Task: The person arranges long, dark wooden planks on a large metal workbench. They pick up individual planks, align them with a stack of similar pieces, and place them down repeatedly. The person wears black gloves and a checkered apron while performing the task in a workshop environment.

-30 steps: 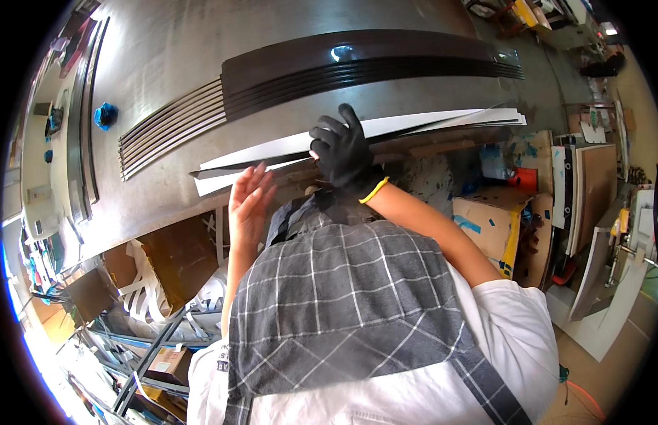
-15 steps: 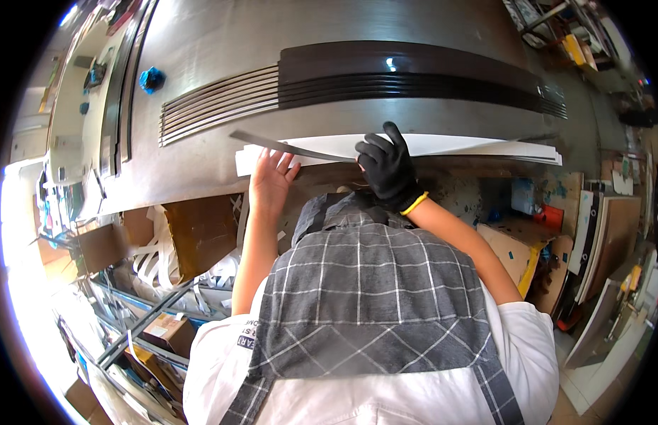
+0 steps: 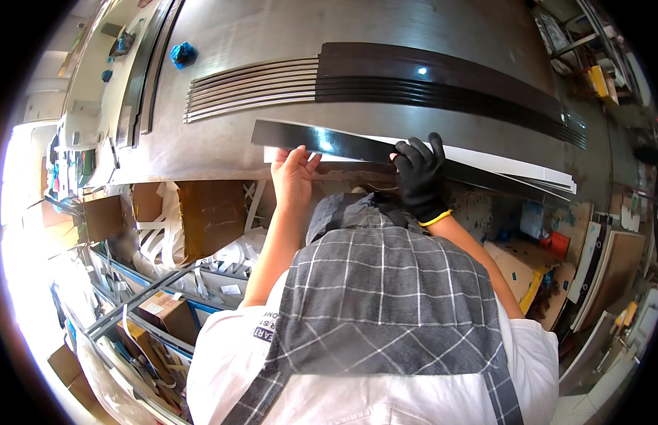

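Observation:
A long glossy black strip (image 3: pixel 329 140) is held at the table's near edge, its broad face turned up and catching a bright reflection. My bare left hand (image 3: pixel 293 176) pinches its lower edge near the left end. Farther right, my right hand (image 3: pixel 419 178), in a black glove with a yellow cuff, is closed on the same strip. Only a fingertip shows bare at the glove. Long white strips (image 3: pixel 516 164) lie under and behind the black one, partly covered by it and by my hands.
Beyond my hands, several long dark strips (image 3: pixel 428 65) lie overlapped on the metal table (image 3: pixel 272 28), with pale ribbed ends (image 3: pixel 251 88) at left. A crumpled blue item (image 3: pixel 182 54) sits at the far left. Cardboard boxes (image 3: pixel 212 219) stand below the near edge, and boards (image 3: pixel 612 255) lean at right.
The black strip has turned from nearly edge-on to showing its broad glossy face. My left hand now pinches its lower edge. The whole view has shifted slightly.

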